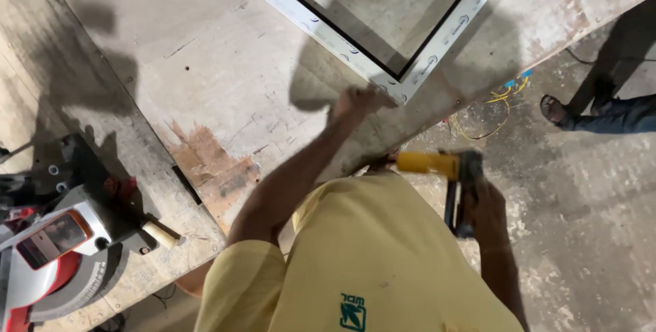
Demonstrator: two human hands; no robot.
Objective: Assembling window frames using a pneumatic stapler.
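Yellow shirt (369, 264) is filling the bottom of the view, nearest to the camera; from it both arms are reaching out. The left hand (355, 103) is pressing on the corner of the white frame (403, 83), which is lying flat on the worktop (225, 65), close to its near edge; the fingers are blurred, so I cannot tell if they are gripping the corner or only resting on it. The right hand (482, 202) is closing around the dark handle of a yellow power tool (444, 171), holding it below the worktop edge, over the concrete floor (588, 188); the tool's nose is pointing towards the worktop edge, and it is well apart from the frame corner.

I judge that the step in hand is steadying the frame corner while the tool is kept ready, not yet applied. The next move is probably calling for lifting the tool up to the corner joint and setting it square there, while the left hand is keeping the frame from sliding; fingers near the joint could be at risk.

At the left, a red and grey mitre saw (55, 257) is standing on a second worktop; yellow wire (488, 110) is lying on the floor, and another person's sandalled foot (555, 110) is showing at the right.
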